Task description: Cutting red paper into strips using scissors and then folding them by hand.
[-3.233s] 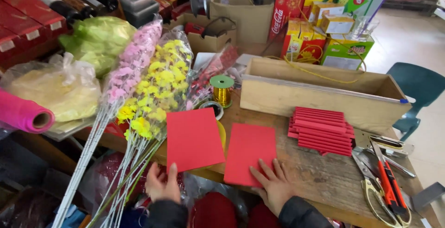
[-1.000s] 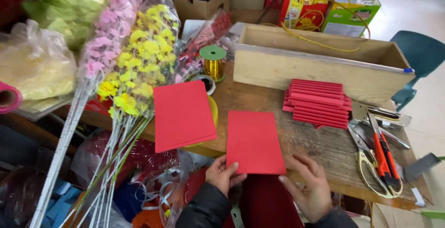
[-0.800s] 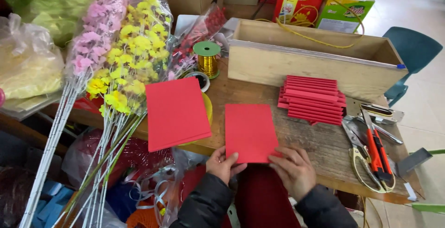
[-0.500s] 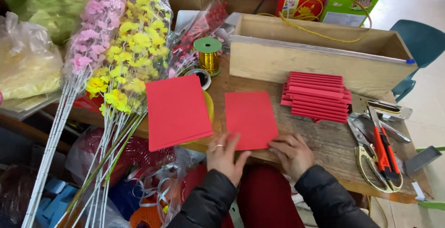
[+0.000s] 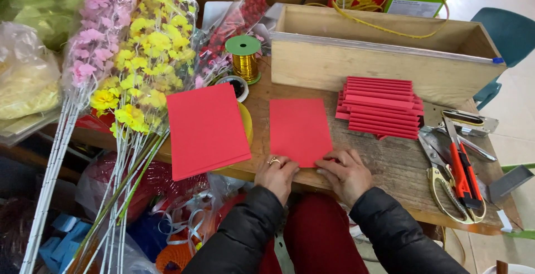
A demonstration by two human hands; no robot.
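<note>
A red paper sheet (image 5: pixel 300 129) lies flat on the wooden table (image 5: pixel 390 168) in front of me. My left hand (image 5: pixel 276 174), wearing a ring, rests on the sheet's near left corner. My right hand (image 5: pixel 346 171) presses its near right edge, fingers curled on the paper. To the left, a stack of red sheets (image 5: pixel 206 129) overhangs the table edge. To the right sits a pile of folded red paper pieces (image 5: pixel 380 107).
A long wooden box (image 5: pixel 384 57) stands behind the paper. A spool of gold wire (image 5: pixel 243 57) is at the back left. Yellow (image 5: pixel 142 68) and pink artificial flowers (image 5: pixel 95 40) lie at the left. Scissors, an orange cutter (image 5: pixel 462 174) and a stapler lie at the right.
The single red sheet has been pulled closer to the near edge. Both hands have moved from the sheet's middle to its near edge, and the view has tilted lower.
</note>
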